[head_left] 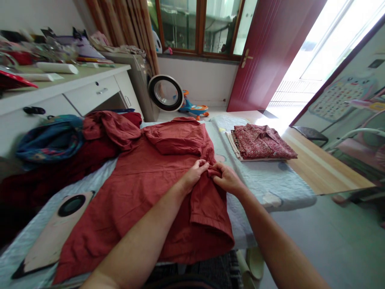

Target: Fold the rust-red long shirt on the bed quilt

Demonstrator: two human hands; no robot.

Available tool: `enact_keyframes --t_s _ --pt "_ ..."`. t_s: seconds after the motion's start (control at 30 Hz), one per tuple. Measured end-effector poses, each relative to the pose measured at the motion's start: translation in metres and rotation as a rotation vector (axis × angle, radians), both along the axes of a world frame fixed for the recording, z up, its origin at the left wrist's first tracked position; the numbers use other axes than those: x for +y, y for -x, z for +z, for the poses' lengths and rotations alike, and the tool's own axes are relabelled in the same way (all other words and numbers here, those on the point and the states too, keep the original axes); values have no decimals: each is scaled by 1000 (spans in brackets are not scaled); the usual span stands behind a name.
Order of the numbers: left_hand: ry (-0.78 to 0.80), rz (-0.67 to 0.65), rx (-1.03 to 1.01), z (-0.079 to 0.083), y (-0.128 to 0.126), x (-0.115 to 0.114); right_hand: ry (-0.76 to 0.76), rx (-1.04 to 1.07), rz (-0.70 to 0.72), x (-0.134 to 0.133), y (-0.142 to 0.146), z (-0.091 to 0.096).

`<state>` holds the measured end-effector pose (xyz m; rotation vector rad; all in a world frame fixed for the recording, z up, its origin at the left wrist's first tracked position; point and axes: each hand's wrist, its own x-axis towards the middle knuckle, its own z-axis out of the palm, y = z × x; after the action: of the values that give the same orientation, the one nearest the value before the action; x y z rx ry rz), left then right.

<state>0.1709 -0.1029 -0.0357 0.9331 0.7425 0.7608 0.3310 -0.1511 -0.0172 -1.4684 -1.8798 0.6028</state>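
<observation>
A rust-red jacket (144, 192) lies spread out on the cloth-covered table, its collar toward the far edge. One sleeve is folded across its upper part; the other runs down the right side to a gathered cuff. My left hand (196, 173) pinches the fabric near the right edge of the jacket. Just beside it, my right hand (226, 176) grips a fold of the same cloth between thumb and fingers. To the right sits a folded patterned red shirt (261, 142) on top of a paler folded garment.
A phone-like tablet in a pale case (57, 228) rests at the left of the light blue cloth (270, 186). Crumpled clothes (54, 138) are heaped at the far left. Behind stand a white cabinet (96, 90), a washing machine with its door (166, 93) open, and a blue toy (192, 107).
</observation>
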Motion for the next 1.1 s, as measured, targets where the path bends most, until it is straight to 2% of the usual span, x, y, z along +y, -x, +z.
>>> enact_keyframes --t_s 0.1,0.27,0.37,0.57,0.7,0.83,1.1 --pt "-24 88 4 0 -1 4 31 -47 56 -3 1 3" --pt "-83 -39 29 -2 -1 6 102 -102 211 -7 0 8" --pt "-183 -26 70 -2 -2 5 119 -167 246 -7 0 11" --pt "-309 162 87 -4 -5 6 199 -360 208 -4 4 17" --pt "-393 230 103 -8 -5 7 259 -388 205 -1 2 20" --pt "-456 220 111 -12 -4 9 279 -328 251 -2 -3 24" --pt "-613 189 332 -14 -5 6 347 -303 121 4 -3 25"
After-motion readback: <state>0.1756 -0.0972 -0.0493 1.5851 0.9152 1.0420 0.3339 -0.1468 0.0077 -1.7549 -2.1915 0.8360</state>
